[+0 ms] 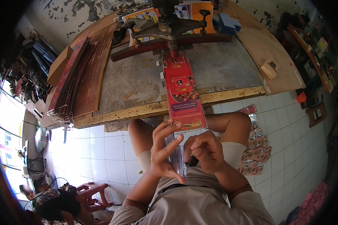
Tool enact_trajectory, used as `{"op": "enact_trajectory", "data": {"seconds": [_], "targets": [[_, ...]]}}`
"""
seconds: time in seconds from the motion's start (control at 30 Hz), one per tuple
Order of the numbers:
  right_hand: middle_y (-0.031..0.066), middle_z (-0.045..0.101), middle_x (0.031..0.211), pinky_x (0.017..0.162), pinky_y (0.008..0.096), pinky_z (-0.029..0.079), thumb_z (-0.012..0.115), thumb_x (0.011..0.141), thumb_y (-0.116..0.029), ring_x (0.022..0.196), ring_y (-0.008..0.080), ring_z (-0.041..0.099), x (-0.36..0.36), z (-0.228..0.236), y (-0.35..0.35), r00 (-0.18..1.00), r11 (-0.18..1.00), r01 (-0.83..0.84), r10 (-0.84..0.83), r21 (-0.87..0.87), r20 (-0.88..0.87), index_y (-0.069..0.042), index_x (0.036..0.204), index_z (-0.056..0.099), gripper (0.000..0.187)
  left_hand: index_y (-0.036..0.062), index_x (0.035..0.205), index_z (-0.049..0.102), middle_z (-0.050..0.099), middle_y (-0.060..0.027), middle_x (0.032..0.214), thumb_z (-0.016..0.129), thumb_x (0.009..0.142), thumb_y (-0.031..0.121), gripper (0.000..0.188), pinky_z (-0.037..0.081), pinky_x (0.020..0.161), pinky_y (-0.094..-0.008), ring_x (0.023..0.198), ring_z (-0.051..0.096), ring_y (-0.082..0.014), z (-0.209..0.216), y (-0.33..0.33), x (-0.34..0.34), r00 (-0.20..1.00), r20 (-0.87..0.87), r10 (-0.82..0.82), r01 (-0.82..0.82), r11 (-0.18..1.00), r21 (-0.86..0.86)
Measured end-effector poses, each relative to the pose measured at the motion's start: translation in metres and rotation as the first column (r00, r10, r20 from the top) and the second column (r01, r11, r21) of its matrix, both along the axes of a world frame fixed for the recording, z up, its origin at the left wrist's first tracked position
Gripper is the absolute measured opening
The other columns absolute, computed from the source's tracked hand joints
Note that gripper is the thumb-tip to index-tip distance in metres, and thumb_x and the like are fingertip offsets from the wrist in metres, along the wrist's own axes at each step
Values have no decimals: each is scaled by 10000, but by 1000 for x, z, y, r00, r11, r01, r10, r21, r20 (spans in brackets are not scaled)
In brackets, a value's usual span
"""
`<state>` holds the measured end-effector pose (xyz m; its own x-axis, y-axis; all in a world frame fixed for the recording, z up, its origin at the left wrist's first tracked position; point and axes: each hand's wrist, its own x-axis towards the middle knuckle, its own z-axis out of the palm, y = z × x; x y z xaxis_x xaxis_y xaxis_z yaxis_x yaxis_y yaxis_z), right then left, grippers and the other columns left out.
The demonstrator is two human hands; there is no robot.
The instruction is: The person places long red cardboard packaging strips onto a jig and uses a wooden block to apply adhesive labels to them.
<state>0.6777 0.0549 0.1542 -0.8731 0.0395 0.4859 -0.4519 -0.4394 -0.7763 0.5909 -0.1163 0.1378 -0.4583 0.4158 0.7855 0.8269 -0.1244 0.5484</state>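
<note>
My left hand [165, 152] is closed around a thin stack of clear, shiny plastic pieces [178, 161], held upright over my lap. Close beside it, my right hand [206, 150] has its fingers curled with thumb and forefinger together; whatever lies between them, if anything, is too small to tell. Just beyond both hands, a long red printed sheet [182, 88] reaches from under the press [171, 32] and hangs over the front edge of the table. My left fingertips are near the sheet's lower end; I cannot tell whether they touch it.
A grey metal plate [131, 78] covers the worktable. Dark red boards [73, 78] are stacked at its left, and a small wooden block [269, 70] lies at its right. Several printed packs [255, 153] lie on the tiled floor. Another person [56, 202] is at the lower left, by a red stool [95, 195].
</note>
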Motion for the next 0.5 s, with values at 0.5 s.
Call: {"op": "enact_trajectory", "data": {"seconds": [0.5], "targets": [[70, 652, 1138, 896, 291, 551, 763, 1005, 20, 1043, 123, 664, -3, 16, 9, 929, 930, -228, 297, -289, 220, -32, 1149, 601, 222, 102, 1410, 697, 629, -271, 1473, 834, 556, 897, 1175, 416, 1153, -633, 1388, 520, -505, 2, -1, 1, 990, -101, 98, -106, 991, -77]]}}
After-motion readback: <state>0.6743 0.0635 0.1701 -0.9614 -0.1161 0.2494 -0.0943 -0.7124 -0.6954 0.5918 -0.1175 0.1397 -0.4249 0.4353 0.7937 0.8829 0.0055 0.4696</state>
